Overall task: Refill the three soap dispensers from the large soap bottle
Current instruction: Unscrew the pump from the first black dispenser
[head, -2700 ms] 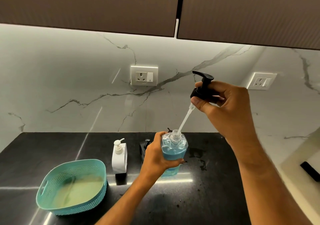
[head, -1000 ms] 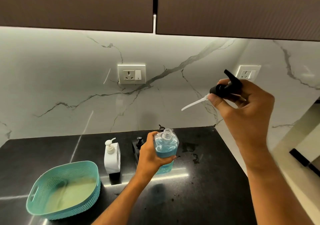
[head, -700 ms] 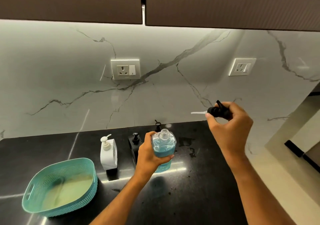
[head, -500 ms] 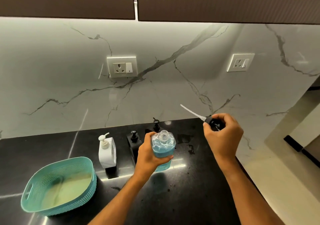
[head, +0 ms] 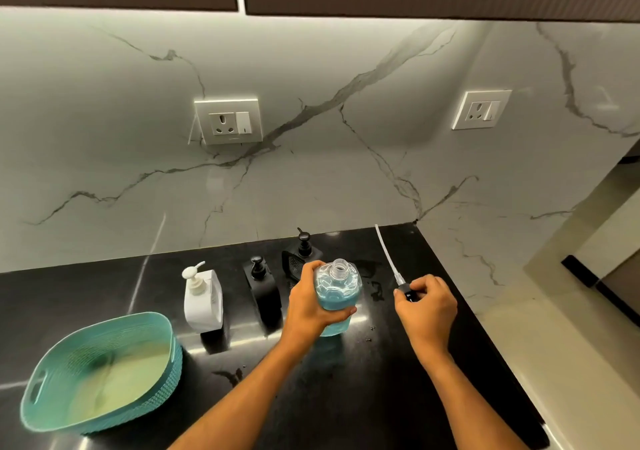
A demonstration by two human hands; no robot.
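My left hand (head: 308, 306) grips the clear large soap bottle (head: 337, 295), which holds blue liquid and has an uncapped neck, over the black counter (head: 346, 397). To its right my right hand (head: 427, 306) holds the black pump head (head: 408, 292) low near the counter, its white dip tube (head: 388, 254) pointing up and away toward the wall. Three dispensers stand behind: a white dispenser (head: 202, 297), a black dispenser (head: 265, 292) and a second black dispenser (head: 301, 255) partly hidden by my left hand.
A teal woven basket (head: 100, 368) sits at the front left of the counter. Wet spots (head: 375, 288) lie between the bottle and my right hand. The counter's right edge (head: 485, 328) meets a marble side wall. Two wall sockets sit above.
My right hand pulled the pump out of the bottle, carried it to the right and lowered it near the counter, turning the tube upward. The left hand kept holding the bottle.
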